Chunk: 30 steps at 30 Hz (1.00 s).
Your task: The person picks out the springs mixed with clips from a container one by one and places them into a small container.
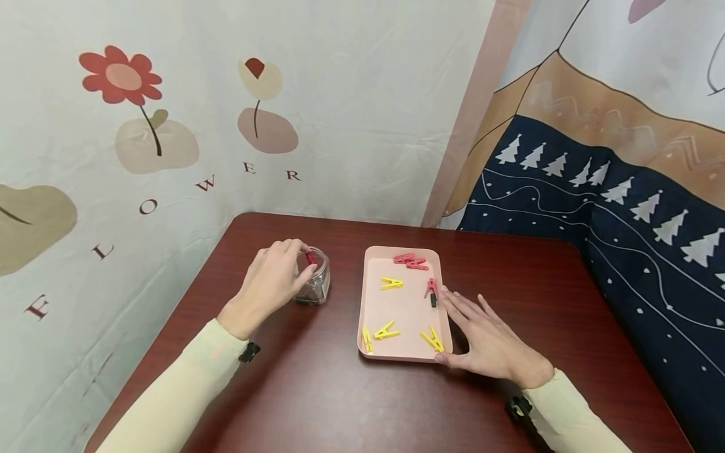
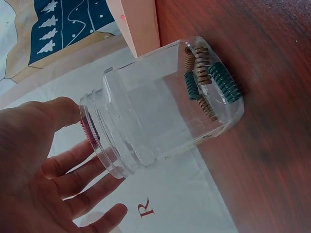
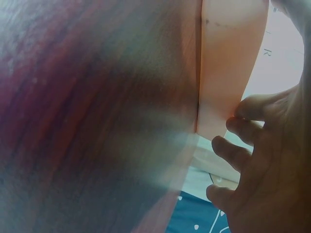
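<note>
My left hand (image 1: 275, 272) is over the mouth of a clear jar (image 1: 318, 286), pinching a red spring (image 2: 89, 128) between thumb and fingers right at the rim. Several brown and green springs (image 2: 224, 82) lie at the bottom of the jar. To the right is a pink tray (image 1: 404, 314). My right hand (image 1: 489, 340) rests against the tray's right side with fingers spread, thumb at the near corner. In the tray are several yellow clothespins (image 1: 387, 330), several red clothespins (image 1: 430, 287) and a dark green spring (image 1: 433, 300).
Tray and jar stand on a dark red-brown wooden table (image 1: 340, 402), with a gap between them. A printed cloth (image 1: 351, 113) hangs behind the table's far edge, and a navy one with white trees (image 1: 532, 170) hangs at the right.
</note>
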Each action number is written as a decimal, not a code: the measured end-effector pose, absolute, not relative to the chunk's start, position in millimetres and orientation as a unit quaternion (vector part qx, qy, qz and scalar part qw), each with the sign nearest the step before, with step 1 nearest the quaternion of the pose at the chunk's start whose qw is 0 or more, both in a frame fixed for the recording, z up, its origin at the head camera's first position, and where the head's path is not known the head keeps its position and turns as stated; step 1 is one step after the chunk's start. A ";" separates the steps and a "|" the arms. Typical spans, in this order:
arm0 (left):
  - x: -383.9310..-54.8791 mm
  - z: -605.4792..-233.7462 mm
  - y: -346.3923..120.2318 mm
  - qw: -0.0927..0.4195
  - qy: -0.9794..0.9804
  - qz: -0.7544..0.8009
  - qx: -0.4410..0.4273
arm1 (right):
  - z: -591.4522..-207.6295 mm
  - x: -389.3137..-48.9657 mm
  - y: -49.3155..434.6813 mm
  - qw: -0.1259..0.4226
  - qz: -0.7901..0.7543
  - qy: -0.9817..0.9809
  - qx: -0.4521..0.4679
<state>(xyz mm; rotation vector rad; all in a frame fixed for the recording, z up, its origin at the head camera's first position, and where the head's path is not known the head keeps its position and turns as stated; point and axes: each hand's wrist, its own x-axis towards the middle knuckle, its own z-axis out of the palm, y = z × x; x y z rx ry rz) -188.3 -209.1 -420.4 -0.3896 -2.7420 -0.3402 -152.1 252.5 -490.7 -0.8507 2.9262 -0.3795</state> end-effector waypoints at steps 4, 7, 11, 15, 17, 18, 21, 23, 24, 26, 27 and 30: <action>-188.2 -420.6 -209.9 0.178 -0.967 -0.121 -0.139 | -491.4 -152.8 252.5 0.037 -0.123 0.953 -0.276; -188.1 -420.5 -210.1 0.176 -0.967 -0.125 -0.138 | -491.5 -152.8 252.5 0.038 -0.122 0.953 -0.275; -187.4 -420.0 -210.2 0.168 -0.968 -0.130 -0.135 | -492.1 -153.0 252.9 0.037 -0.118 0.953 -0.275; -186.5 -419.5 -210.2 0.166 -0.968 -0.131 -0.135 | -492.7 -153.4 253.4 0.036 -0.116 0.954 -0.275; -186.6 -419.6 -210.1 0.167 -0.968 -0.130 -0.136 | -492.4 -153.2 253.5 0.037 -0.115 0.954 -0.275; -186.8 -420.0 -210.2 0.168 -0.968 -0.129 -0.136 | -492.2 -153.0 253.5 0.038 -0.116 0.954 -0.275; -187.3 -420.6 -210.5 0.171 -0.968 -0.124 -0.138 | -491.6 -152.7 253.3 0.039 -0.118 0.954 -0.274; -187.0 -420.7 -210.7 0.172 -0.967 -0.122 -0.139 | -491.3 -152.7 253.3 0.039 -0.119 0.953 -0.275; -186.8 -420.7 -210.8 0.174 -0.967 -0.122 -0.140 | -491.3 -152.7 253.3 0.039 -0.119 0.953 -0.275; -186.3 -420.4 -210.7 0.174 -0.967 -0.123 -0.141 | -491.2 -152.7 253.3 0.039 -0.119 0.953 -0.274; -186.2 -420.3 -210.6 0.174 -0.967 -0.124 -0.141 | -491.2 -152.8 253.2 0.039 -0.119 0.954 -0.274; -186.1 -420.1 -210.0 0.175 -0.966 -0.124 -0.142 | -491.5 -152.9 253.0 0.036 -0.119 0.953 -0.275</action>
